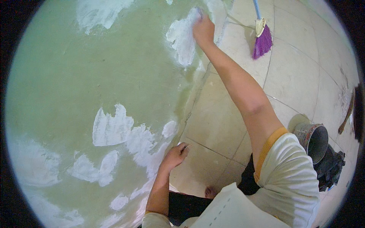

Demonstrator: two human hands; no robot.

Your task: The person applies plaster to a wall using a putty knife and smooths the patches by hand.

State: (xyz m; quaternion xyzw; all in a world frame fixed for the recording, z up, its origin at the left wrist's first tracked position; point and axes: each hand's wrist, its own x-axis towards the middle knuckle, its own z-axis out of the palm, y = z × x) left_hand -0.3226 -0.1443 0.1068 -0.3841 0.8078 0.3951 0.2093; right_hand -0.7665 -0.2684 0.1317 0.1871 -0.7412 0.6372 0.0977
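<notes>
My right arm stretches far out to a green wall with white filler patches on it. At its end my right hand is closed against a large white patch near the wall's foot. Something greyish shows at its fingertips, too blurred to name. Closer to my body, my left hand hangs beside the wall's lower edge, thumb and fingers pinched together. A thin pale edge sticks out at its fingertips, too small to make out. Next to that hand, more white filler covers the wall in ragged patches.
A purple broom with a blue handle stands on the tiled floor at the far right. Right of my body, a dirty bucket lies tipped beside a dark crumpled bag or cloth. A dark object is at the right rim.
</notes>
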